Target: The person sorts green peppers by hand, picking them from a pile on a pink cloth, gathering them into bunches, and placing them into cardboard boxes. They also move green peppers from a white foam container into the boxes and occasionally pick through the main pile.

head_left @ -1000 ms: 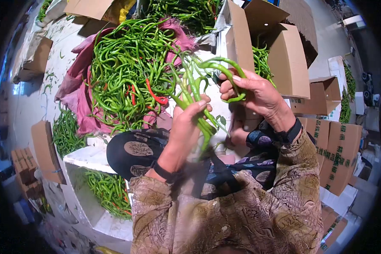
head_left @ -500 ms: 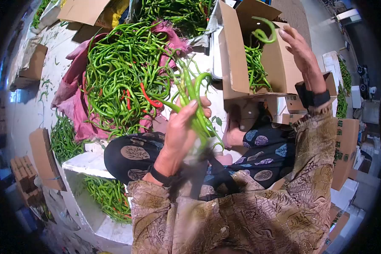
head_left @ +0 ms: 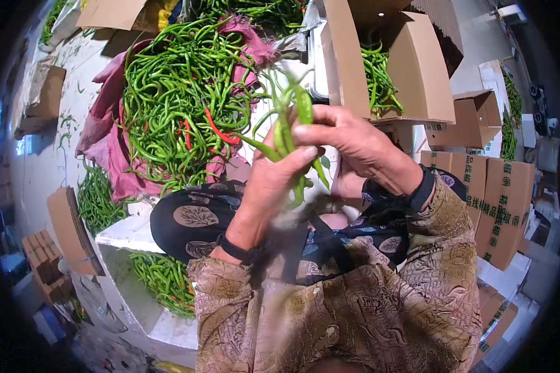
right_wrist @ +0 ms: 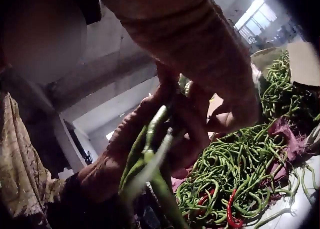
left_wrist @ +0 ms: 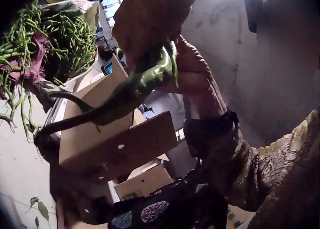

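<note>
My left hand [head_left: 264, 180] grips a small bunch of long green chili peppers [head_left: 284, 137], their tips showing below the fist. Close against it, my right hand [head_left: 358, 146] pinches a green chili pepper [head_left: 304, 107] between thumb and fingers at the bunch's upper part. In the left wrist view a glossy pepper [left_wrist: 150, 77] juts out between the two hands. The right wrist view shows several peppers [right_wrist: 159, 120] hanging from the left hand's grip. Left of the hands lies a big heap of green chili peppers [head_left: 168, 81] with a few red ones, on a pink cloth [head_left: 106, 118].
An open cardboard box [head_left: 429, 74] with green peppers [head_left: 379, 81] inside stands at the upper right. A white foam box [head_left: 121, 283] of peppers sits at the lower left. Printed cartons [head_left: 501, 205] stand on the right, and a smaller open box [head_left: 473, 121] is behind them.
The right hand held curved peppers, tossed a pepper towards the cardboard box with its fingers spread, then came back to the bunch. The left hand has kept its grip on the bunch.
</note>
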The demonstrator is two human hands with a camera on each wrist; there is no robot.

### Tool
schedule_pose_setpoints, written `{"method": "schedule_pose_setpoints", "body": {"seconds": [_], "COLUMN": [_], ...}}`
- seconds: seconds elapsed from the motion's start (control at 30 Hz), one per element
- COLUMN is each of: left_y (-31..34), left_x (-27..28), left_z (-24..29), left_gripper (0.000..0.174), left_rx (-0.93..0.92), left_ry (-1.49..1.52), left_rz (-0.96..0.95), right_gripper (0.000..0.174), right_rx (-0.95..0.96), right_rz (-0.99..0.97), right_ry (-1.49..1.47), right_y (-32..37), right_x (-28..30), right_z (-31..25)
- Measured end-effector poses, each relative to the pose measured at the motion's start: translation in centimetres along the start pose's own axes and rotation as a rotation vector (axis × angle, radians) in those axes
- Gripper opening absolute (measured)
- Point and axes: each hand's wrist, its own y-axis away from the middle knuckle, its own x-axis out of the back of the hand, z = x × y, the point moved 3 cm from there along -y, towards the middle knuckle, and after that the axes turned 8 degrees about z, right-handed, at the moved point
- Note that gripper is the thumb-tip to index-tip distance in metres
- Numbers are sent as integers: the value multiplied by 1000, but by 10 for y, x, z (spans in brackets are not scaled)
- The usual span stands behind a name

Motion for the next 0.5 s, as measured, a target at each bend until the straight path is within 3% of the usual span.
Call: {"method": "schedule_pose_setpoints", "body": {"seconds": [0.1,0.13,0.2,0.23,0.33,0.5], "left_y": [0,-1,-4,-2,-1,-3], "left_x": [1,2,7,9,10,14], "left_z": [3,4,4,7,12,12], "left_gripper": [59,58,55,54,47,46], "left_rx": [-40,-38,-48,-51,-43,-37], "left_ry": [14,33,31,63,113,229], "left_rz": [81,105,125,189,326,258], "right_gripper": [34,34,34,36,40,43], "right_rx": [-128,-128,-10,-62,11,42], "right_rz": [9,11,-31,25,-57,-16], "right_ry": [-271,-267,-556,-609,-567,-583], "right_y": [3,2,-1,-1,3,3], "right_x": [16,22,28,30,37,51], "right_z": [-3,2,4,8,0,-15]}}
